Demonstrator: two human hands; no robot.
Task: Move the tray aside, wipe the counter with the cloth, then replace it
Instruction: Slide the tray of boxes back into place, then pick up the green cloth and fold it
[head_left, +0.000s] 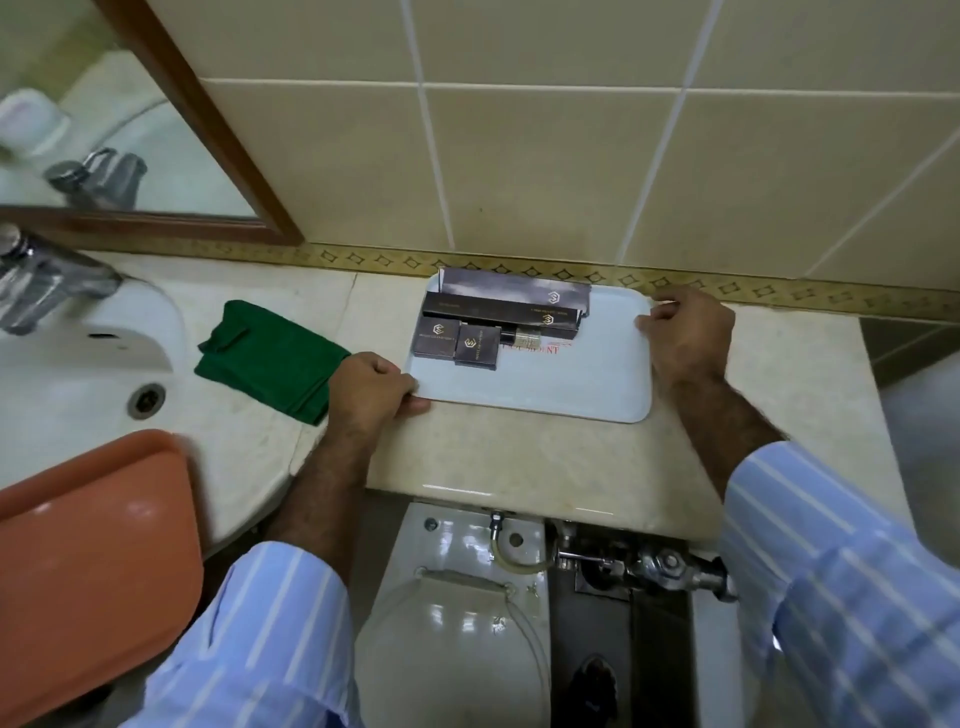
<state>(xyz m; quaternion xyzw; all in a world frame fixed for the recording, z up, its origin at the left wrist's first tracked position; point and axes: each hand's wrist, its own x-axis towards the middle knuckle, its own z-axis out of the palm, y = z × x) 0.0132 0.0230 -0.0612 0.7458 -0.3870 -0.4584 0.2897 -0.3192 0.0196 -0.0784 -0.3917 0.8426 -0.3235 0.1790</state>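
Observation:
A white rectangular tray (571, 384) lies flat on the beige marble counter (519, 457), close to the tiled wall. Several dark toiletry boxes (498, 322) sit on its far left part. My left hand (371, 389) grips the tray's near left corner, thumb on the rim. On the opposite side, my right hand (685, 338) holds the far right corner. A folded green cloth (270, 356) rests on the counter just left of the tray, partly under my left hand.
A white sink (78, 374) with a chrome tap (41, 286) is at the left, under a wood-framed mirror (130, 156). An orange bin (88, 561) stands at the lower left. A toilet (457, 623) and flush valve (665, 566) lie below the counter's front edge.

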